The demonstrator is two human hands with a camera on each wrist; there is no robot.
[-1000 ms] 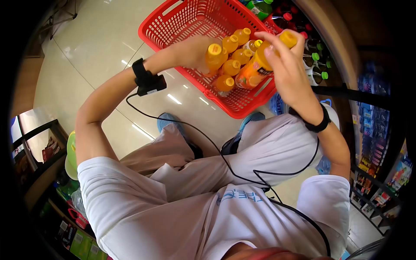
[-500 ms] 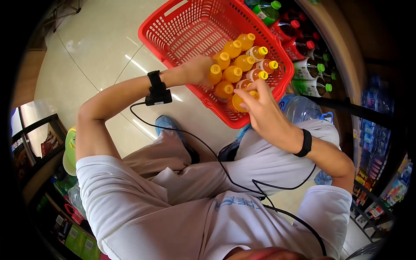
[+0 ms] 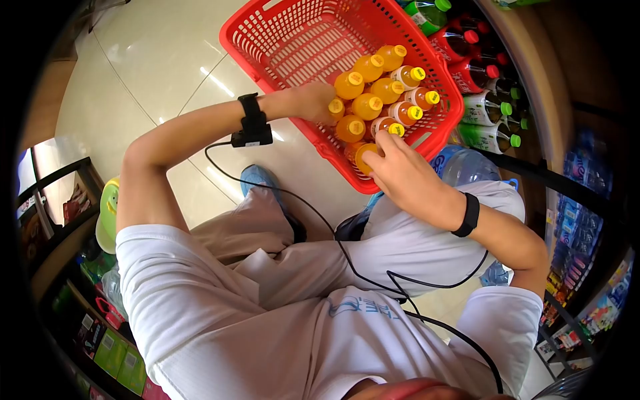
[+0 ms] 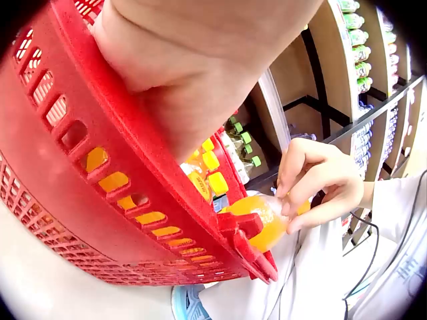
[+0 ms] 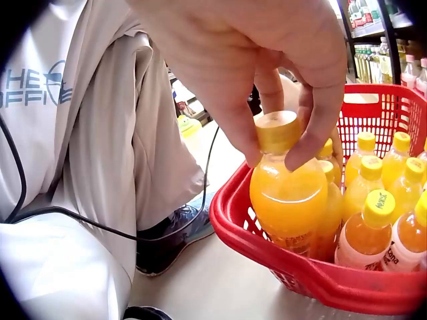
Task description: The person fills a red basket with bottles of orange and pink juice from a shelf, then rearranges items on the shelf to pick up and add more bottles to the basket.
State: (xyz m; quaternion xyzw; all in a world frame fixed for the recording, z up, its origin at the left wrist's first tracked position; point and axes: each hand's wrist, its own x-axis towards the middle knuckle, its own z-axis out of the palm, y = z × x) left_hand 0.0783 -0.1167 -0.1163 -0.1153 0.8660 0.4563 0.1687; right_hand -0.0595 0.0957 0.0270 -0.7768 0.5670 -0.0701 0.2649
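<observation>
Several orange drink bottles with yellow caps (image 3: 367, 106) stand in a red basket (image 3: 311, 142). At the basket's near corner my right hand (image 3: 417, 179) pinches the neck, just under the cap, of an orange bottle (image 5: 289, 200), which is upright inside the rim in the right wrist view. My left hand (image 3: 308, 103) reaches over the basket's left rim beside a bottle at that edge; its fingers are hidden behind the wrist and rim in the left wrist view, so its hold cannot be made out.
Dark and green drink bottles (image 3: 472, 73) line the shelf right of the basket. A large clear water bottle (image 3: 469, 167) stands between the basket and my knee. A black cable (image 3: 303, 211) crosses my lap. My shoes (image 3: 261, 180) are on the tiled floor just below the basket.
My right hand has brought an orange bottle from above the basket down into its near corner. The left hand stays at the left rim.
</observation>
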